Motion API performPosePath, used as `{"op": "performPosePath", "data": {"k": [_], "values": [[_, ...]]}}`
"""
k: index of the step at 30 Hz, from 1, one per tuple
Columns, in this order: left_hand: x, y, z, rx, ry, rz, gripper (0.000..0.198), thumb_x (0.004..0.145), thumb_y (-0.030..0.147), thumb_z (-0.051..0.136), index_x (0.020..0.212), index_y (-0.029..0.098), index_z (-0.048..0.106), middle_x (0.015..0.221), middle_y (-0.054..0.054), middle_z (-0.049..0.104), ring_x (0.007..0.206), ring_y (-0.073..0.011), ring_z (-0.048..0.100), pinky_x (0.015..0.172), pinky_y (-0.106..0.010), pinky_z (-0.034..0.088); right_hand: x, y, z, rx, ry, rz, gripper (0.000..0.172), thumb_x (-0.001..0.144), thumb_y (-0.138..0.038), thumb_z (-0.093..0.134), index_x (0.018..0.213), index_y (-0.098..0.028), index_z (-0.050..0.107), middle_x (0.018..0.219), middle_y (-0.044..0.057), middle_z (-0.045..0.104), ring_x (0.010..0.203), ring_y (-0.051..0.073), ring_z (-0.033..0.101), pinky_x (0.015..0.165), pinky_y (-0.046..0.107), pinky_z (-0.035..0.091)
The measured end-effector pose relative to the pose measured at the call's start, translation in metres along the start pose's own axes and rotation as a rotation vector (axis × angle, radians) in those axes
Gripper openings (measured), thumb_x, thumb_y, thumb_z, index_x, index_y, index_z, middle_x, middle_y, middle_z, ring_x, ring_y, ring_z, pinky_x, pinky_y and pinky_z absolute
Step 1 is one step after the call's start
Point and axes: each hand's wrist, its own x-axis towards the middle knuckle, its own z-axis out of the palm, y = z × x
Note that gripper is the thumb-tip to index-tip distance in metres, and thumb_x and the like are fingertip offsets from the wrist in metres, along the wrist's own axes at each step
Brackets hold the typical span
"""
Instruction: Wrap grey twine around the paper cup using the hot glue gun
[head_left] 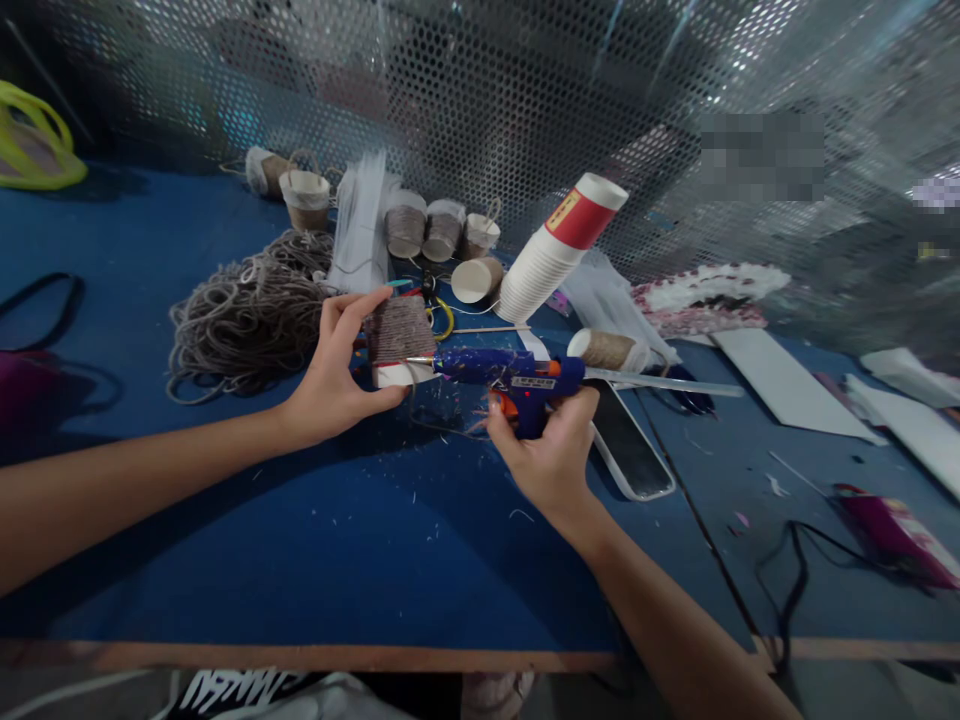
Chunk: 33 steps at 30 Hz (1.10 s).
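Observation:
Between the thumb and fingers of my left hand [337, 365] is a paper cup [401, 330], wrapped in grey-brown cord with a bare white band at its lower end. My right hand [551, 450] is closed around the handle of a blue glue gun [480, 365], a finger at its orange trigger. The gun's metal tip points left and meets the cup near the edge of the cord wrapping. A clear glue stick [660, 380] juts from the gun's back. Loose cord trails below the cup onto the blue table [337, 550].
A heap of grey cord [247, 315] lies left of the cup. Behind stand several wrapped cups [406, 228] and a leaning stack of paper cups [547, 255]. Right of the gun lie a phone [634, 445] and white boards [795, 385]. A perforated metal screen [480, 110] closes off the back.

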Motion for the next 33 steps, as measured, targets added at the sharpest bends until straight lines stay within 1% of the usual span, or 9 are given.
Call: {"op": "performPosePath", "data": {"k": [3,7,10,14,18,22,24,26,33], "values": [[-0.0003,-0.0017,-0.0003,-0.006,-0.005,-0.005,0.087,0.07,0.039,0.082,0.146,0.034,0.041,0.132,-0.009,0.042,0.12,-0.0302,0.051,0.092,-0.043,0.059,-0.0002,0.0003,-0.0001,-0.004,-0.004,-0.017,0.04,0.08,-0.04,0.069,0.095,-0.029,0.034,0.078,0.002,0.064,0.065,0.024,0.07,0.054,0.037,0.057],[-0.0006,-0.0041,-0.001,0.005,-0.017,-0.01,0.092,0.071,0.043,0.083,0.15,0.035,0.037,0.134,-0.01,0.041,0.119,-0.0312,0.052,0.09,-0.044,0.06,0.0007,0.0018,0.0011,-0.04,0.039,-0.088,0.04,0.08,-0.04,0.069,0.095,-0.028,0.034,0.074,0.0,0.063,0.06,0.022,0.069,0.048,0.033,0.054],[-0.0003,-0.0024,-0.0015,0.016,-0.028,-0.017,0.09,0.073,0.044,0.082,0.15,0.035,0.036,0.135,-0.011,0.042,0.121,-0.0313,0.052,0.091,-0.043,0.059,0.0009,0.0032,0.0024,-0.063,0.063,-0.12,0.039,0.08,-0.04,0.069,0.095,-0.028,0.034,0.072,-0.002,0.064,0.056,0.02,0.068,0.044,0.031,0.052],[0.0002,0.001,-0.0009,-0.026,-0.018,-0.024,0.085,0.073,0.04,0.082,0.147,0.033,0.042,0.134,-0.011,0.042,0.123,-0.0304,0.051,0.094,-0.042,0.059,0.0,0.003,0.002,-0.089,0.059,-0.108,0.039,0.08,-0.042,0.068,0.096,-0.028,0.035,0.071,-0.002,0.064,0.056,0.021,0.069,0.045,0.031,0.053],[0.0006,0.0021,0.0003,-0.072,-0.008,-0.036,0.083,0.071,0.033,0.082,0.145,0.031,0.044,0.131,-0.01,0.043,0.122,-0.0295,0.052,0.094,-0.042,0.059,-0.0011,0.0025,0.0005,-0.099,0.056,-0.107,0.038,0.08,-0.041,0.068,0.096,-0.028,0.035,0.069,-0.003,0.063,0.055,0.021,0.069,0.045,0.031,0.052],[0.0004,0.0027,0.0014,-0.11,0.003,-0.068,0.083,0.067,0.026,0.082,0.142,0.029,0.047,0.128,-0.01,0.042,0.114,-0.0267,0.056,0.091,-0.042,0.06,-0.0019,0.004,-0.0002,-0.111,0.042,-0.102,0.04,0.081,-0.041,0.067,0.098,-0.028,0.034,0.072,-0.002,0.065,0.058,0.023,0.07,0.05,0.035,0.055],[0.0001,0.003,0.0022,-0.137,0.004,-0.094,0.081,0.066,0.025,0.081,0.14,0.029,0.047,0.128,-0.01,0.041,0.111,-0.0256,0.058,0.088,-0.041,0.061,-0.002,0.0048,-0.0004,-0.113,0.03,-0.096,0.04,0.081,-0.041,0.067,0.101,-0.028,0.034,0.075,0.0,0.067,0.059,0.024,0.071,0.053,0.037,0.057],[-0.0002,0.003,0.003,-0.159,0.008,-0.115,0.08,0.066,0.024,0.081,0.138,0.027,0.047,0.128,-0.01,0.041,0.11,-0.0252,0.058,0.089,-0.042,0.061,-0.0017,0.0049,-0.0008,-0.119,0.021,-0.085,0.04,0.081,-0.041,0.066,0.101,-0.028,0.033,0.076,0.0,0.067,0.06,0.024,0.071,0.054,0.038,0.057],[-0.0011,0.001,0.0036,-0.19,0.012,-0.13,0.079,0.065,0.022,0.08,0.136,0.027,0.046,0.129,-0.009,0.041,0.111,-0.0245,0.058,0.095,-0.044,0.059,0.0013,0.0016,-0.002,-0.13,0.04,-0.086,0.039,0.08,-0.041,0.065,0.097,-0.028,0.032,0.069,-0.002,0.065,0.052,0.022,0.068,0.045,0.033,0.052]]}}
